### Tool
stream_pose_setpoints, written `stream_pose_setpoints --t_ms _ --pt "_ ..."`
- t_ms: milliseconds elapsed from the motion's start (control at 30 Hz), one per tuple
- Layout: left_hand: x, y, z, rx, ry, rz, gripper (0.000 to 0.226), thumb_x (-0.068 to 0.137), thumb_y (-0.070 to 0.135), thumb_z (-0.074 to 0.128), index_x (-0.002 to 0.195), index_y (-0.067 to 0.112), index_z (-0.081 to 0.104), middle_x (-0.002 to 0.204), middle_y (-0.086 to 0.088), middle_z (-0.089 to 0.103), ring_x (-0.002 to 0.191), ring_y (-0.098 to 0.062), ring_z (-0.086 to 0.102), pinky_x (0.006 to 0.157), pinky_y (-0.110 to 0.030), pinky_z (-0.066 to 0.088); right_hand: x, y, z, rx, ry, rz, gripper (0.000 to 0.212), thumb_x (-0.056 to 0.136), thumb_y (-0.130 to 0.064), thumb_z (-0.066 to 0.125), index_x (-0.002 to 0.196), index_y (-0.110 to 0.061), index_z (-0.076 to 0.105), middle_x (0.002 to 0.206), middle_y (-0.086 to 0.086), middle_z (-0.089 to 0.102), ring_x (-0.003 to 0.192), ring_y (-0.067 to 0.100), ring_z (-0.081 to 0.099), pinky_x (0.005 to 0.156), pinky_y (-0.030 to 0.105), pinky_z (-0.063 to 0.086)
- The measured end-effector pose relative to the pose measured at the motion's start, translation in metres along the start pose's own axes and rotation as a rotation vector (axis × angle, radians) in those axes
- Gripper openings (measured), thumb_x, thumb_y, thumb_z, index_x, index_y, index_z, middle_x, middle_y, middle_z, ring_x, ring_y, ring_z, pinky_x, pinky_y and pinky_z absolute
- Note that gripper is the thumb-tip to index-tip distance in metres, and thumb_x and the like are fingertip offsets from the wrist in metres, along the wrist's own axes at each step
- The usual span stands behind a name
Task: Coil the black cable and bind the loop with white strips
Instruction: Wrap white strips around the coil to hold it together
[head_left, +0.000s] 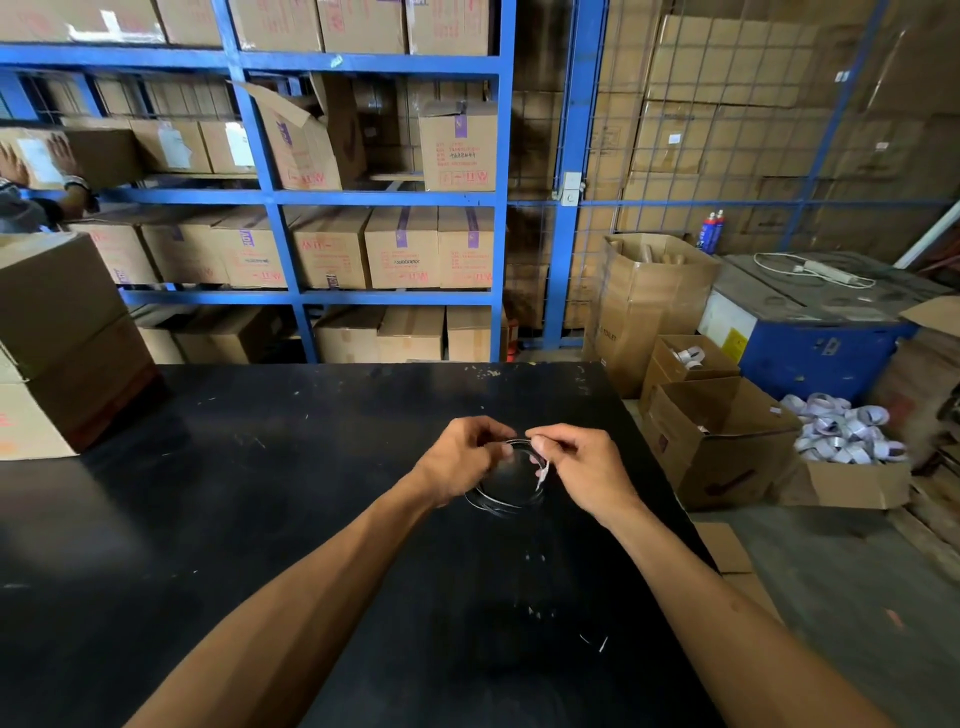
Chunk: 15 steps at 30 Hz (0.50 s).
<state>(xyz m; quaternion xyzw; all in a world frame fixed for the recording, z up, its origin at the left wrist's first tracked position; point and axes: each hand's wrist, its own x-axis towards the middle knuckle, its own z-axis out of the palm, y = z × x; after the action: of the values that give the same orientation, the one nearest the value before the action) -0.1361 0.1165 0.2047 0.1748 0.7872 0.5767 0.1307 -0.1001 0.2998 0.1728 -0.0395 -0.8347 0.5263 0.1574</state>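
Observation:
The black cable (501, 501) is wound into a small round coil and held just above the black table (260, 493). My left hand (460, 457) grips the coil's upper left side. At the coil's upper right, my right hand (576, 462) pinches a thin white strip (543, 470) that hangs against the loop. The two thumbs nearly touch at the top of the coil. Fingers hide the top of the loop. A few white strip scraps (597, 642) lie on the table nearer to me.
Stacked cardboard boxes (57, 338) stand at the table's left end. Open boxes (722, 436) and a pile of white tape rolls (847, 431) sit on the floor to the right. Blue shelving (280, 197) with cartons stands behind. Another person's hands (31, 161) hold a box at far left.

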Motion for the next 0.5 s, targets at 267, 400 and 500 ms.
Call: stream_pose_setpoints --t_ms 267,400,500 --pt "0.0 -0.022 0.013 0.332 0.255 0.348 0.013 0.097 0.013 0.058 0.102 0.016 0.07 0.085 0.005 0.07 0.073 -0.004 0.064 0.067 -0.009 0.048 -0.007 -0.004 0.0 -0.168 -0.035 -0.153 0.027 0.097 -0.019 0.069 0.124 -0.022 0.076 0.106 -0.005 0.077 0.097 0.006 0.07 0.085 0.014 0.053" --pt "0.003 -0.016 0.017 -0.331 0.117 -0.115 0.012 0.095 0.016 0.066 0.096 0.003 0.068 0.07 -0.004 0.057 0.051 -0.009 0.055 0.063 -0.037 0.064 -0.011 0.002 0.008 -0.16 0.069 -0.177 0.03 0.1 -0.007 0.064 0.127 -0.015 0.073 0.106 0.006 0.069 0.094 0.015 0.07 0.078 0.02 0.061" --pt "0.004 -0.012 0.017 -0.622 0.065 -0.182 0.022 0.096 0.014 0.063 0.078 0.004 0.072 0.062 -0.005 0.05 0.048 -0.009 0.044 0.044 -0.021 0.048 -0.01 0.008 0.008 0.007 0.028 -0.11 0.031 0.101 -0.006 0.061 0.126 -0.019 0.073 0.106 0.003 0.067 0.09 0.013 0.075 0.07 0.024 0.064"
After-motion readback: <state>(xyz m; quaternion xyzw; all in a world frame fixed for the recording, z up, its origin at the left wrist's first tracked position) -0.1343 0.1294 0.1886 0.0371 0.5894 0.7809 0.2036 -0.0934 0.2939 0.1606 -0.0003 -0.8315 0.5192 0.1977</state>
